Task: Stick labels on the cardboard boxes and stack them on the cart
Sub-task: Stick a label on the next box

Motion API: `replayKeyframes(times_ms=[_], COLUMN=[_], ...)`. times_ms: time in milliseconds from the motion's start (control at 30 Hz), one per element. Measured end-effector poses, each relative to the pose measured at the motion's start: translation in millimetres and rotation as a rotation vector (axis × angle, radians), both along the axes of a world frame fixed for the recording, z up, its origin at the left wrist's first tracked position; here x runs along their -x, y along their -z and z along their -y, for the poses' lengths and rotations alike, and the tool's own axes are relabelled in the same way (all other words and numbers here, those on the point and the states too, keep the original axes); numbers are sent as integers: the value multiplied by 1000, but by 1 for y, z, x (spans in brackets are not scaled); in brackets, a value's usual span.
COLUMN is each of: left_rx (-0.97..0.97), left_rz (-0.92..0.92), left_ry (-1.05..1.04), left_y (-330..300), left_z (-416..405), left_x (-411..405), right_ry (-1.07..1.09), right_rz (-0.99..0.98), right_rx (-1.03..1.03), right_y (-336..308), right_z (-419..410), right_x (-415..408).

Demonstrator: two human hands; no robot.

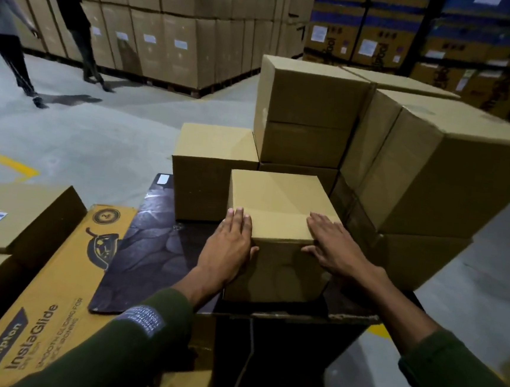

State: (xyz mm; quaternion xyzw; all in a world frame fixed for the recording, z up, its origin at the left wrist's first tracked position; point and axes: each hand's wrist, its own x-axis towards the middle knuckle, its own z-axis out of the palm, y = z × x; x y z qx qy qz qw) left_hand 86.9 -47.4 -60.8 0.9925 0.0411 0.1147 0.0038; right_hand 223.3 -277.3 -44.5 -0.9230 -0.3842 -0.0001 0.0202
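Observation:
A small plain cardboard box point(273, 201) stands in front of me on a dark surface point(348, 306). My left hand point(230, 246) presses flat against its left side, fingers straight and reaching over the top edge. My right hand point(331, 246) lies flat on its right top corner and side. No label shows on this box. Behind it stand another small box point(210, 164) and a taller stack of plain boxes point(310, 111), with large boxes point(440, 172) to the right.
A yellow printed carton point(41, 298) and a dark printed sheet point(147, 245) lie at the left. A box with a white label point(14, 221) sits at far left. Two people point(68, 16) walk on the grey floor beyond. Pallets of cartons point(175, 32) line the back.

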Motion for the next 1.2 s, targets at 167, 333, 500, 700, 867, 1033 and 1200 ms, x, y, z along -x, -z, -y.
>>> replayKeyframes(times_ms=[167,333,500,700,867,1033,1200], left_rx=[-23,-34,-32,-40,-38,-32,-21], left_rz=[-19,-37,-47,-38,-34,-42,-37], left_ry=[14,10,13,16,19,25,37], left_y=[-1,0,1,6,6,8,8], left_z=[13,23,34,39,42,39,38], left_x=[-14,-28,-42,-54,-60,-66,-70], right_ry=[16,36,43,40,42,39,41], right_rz=[-21,-41,-43,-66,-57,-40,-25], right_rx=[-8,-22,-40,-56,-53,-61,-76], right_y=[0,-1,0,2,2,6,7], right_z=[13,21,33,40,44,45,45], right_x=[-12,-23,-36,-49,-55,-59,-60])
